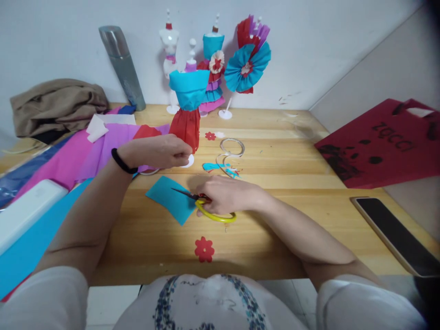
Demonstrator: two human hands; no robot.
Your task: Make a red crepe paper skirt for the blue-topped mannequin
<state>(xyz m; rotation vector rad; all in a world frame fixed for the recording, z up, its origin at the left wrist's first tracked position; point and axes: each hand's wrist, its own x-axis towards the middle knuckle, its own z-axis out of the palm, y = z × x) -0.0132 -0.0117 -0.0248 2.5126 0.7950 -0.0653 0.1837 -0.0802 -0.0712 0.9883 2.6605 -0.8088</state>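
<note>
In the head view, the right hand [225,195] has its grip closed around the yellow handles of the scissors [196,197], and their dark blades point to the left, over the blue paper [172,205]. This paper lies in the middle of the desk [282,156], at a slant. The left hand [161,150], with a black band [123,161] on its wrist, is raised near the lower part of the front figure [189,91]; its fingers are curled, but I cannot tell whether this grip has hold of something. The front figure stands upright, with a blue top and a red skirt. Behind it, near the wall, stand a mostly white figure [169,41], a blue-topped figure [212,46] and one with a big blue rosette [233,73]. Nearest to the body lies a red flower [199,251]. Beyond the right hand there are paper scraps [209,167], beside thin rings [244,149]. On the left are purple paper [106,146], a white box [34,208], a brown cloth [58,105] and a leaning bottle [123,68]; on the right, a phone [395,233] and a red bag [381,142].
</note>
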